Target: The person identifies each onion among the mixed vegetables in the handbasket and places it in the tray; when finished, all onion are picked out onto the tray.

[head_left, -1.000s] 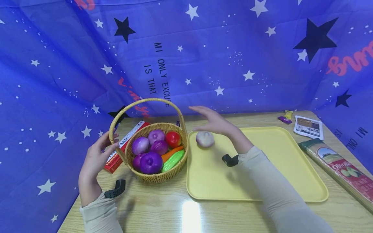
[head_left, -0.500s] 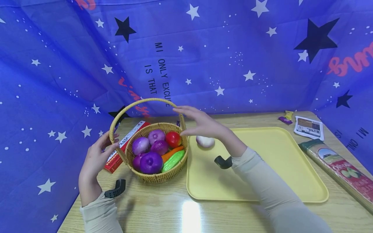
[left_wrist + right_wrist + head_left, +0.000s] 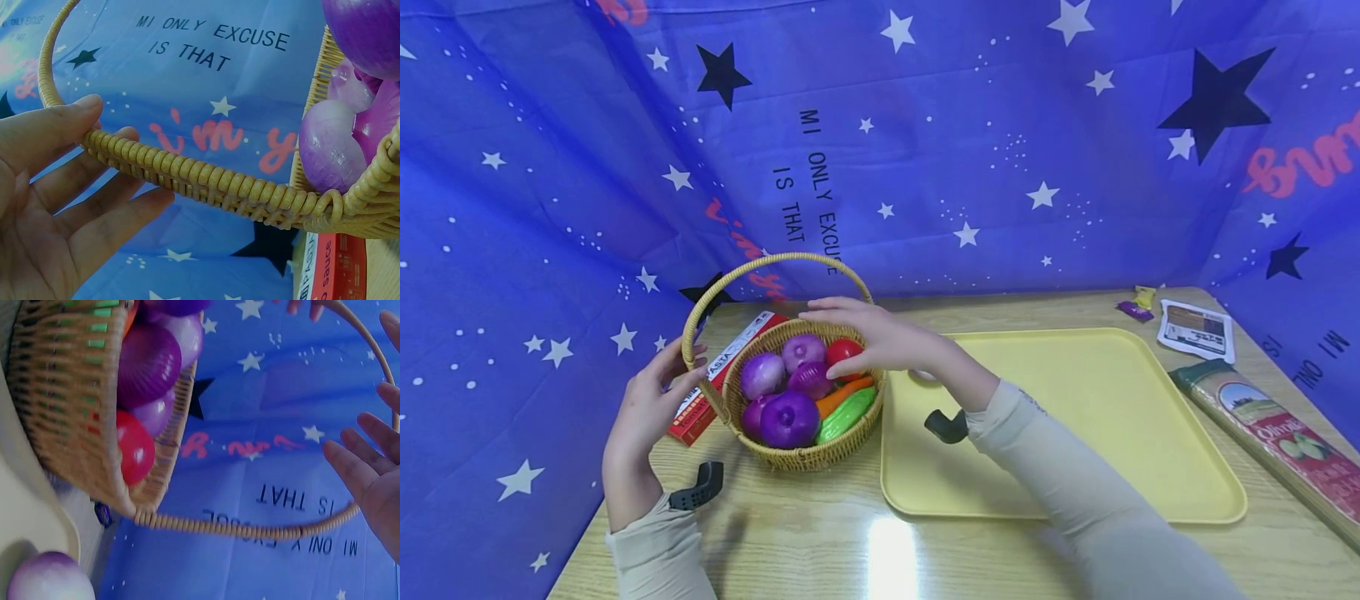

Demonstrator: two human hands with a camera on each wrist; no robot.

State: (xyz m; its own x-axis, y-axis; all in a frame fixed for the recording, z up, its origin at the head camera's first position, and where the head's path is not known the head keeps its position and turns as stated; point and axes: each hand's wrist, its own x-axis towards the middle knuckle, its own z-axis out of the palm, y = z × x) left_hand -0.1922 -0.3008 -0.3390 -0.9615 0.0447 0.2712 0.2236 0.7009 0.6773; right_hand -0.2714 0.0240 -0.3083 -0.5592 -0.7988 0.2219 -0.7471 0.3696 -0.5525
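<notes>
The basket (image 3: 797,457) stands on the table (image 3: 790,525), left of the tray (image 3: 1120,417). In it, onions (image 3: 790,419) lie left; tomato (image 3: 135,447), carrot (image 3: 838,400) and cucumber (image 3: 847,414) right, back to front. A box (image 3: 721,367) lies left of the basket, a bulb (image 3: 51,578) in the tray's back left corner, a bag (image 3: 1273,429) right of the tray. Behind the bag lies a packet (image 3: 1195,329), sweets (image 3: 1135,311) to its left.
</notes>
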